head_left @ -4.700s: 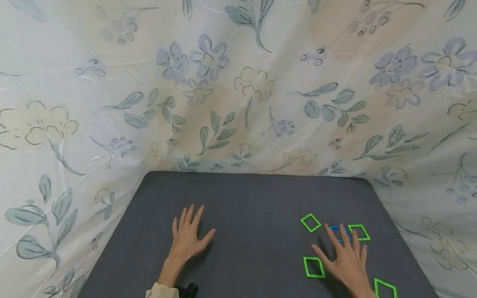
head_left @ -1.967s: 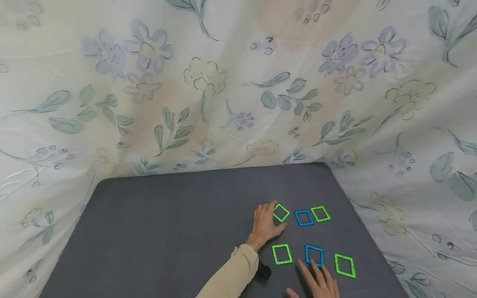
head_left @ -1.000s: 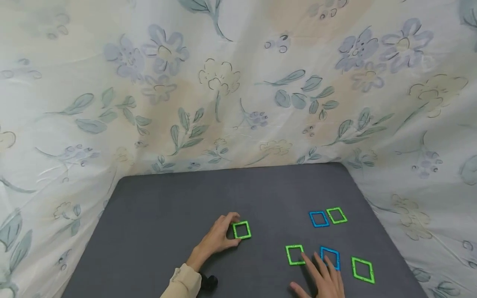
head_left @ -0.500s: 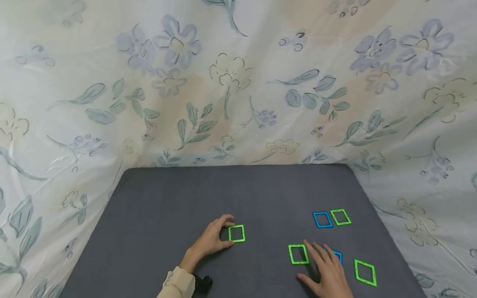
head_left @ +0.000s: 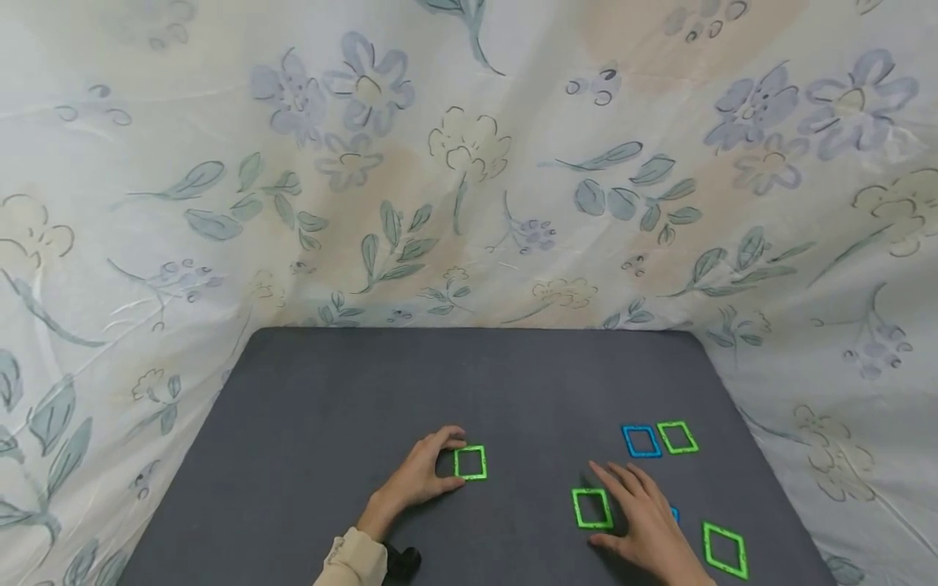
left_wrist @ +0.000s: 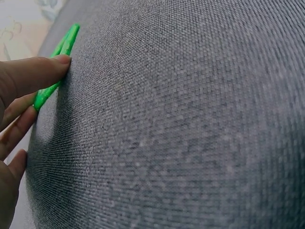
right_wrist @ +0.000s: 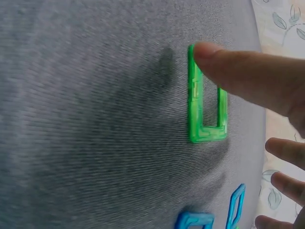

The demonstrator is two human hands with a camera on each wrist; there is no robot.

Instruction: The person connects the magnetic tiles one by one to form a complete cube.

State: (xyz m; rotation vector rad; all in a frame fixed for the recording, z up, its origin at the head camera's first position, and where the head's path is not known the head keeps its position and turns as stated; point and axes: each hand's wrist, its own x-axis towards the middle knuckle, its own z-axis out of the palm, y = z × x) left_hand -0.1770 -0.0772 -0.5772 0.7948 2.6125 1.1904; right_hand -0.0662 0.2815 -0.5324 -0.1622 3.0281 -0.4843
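My left hand [head_left: 416, 474] pinches a green square plastic frame [head_left: 484, 462] by its left side, thumb at the near corner and fingers at the far one. In the left wrist view that green frame [left_wrist: 46, 94] is tilted, partly covered by the thumb. My right hand [head_left: 646, 519] hovers with spread fingers around a second green square frame [head_left: 576, 509] lying on the table. The right wrist view has the thumb over one corner of this green frame [right_wrist: 194, 98]; whether it touches, I cannot tell. A blue frame [head_left: 675, 514] is mostly hidden beneath the right hand.
Farther back on the right, a blue square frame [head_left: 627, 442] and a green diamond-like frame [head_left: 684, 451] lie side by side. Another green frame [head_left: 707, 543] is right of my right hand. The dark grey table [head_left: 352, 382] ends at a floral cloth [head_left: 469, 163].
My left hand reached right, took the back green frame and brought it left, turning it square. My right hand moved from the blue frame to the near green one.
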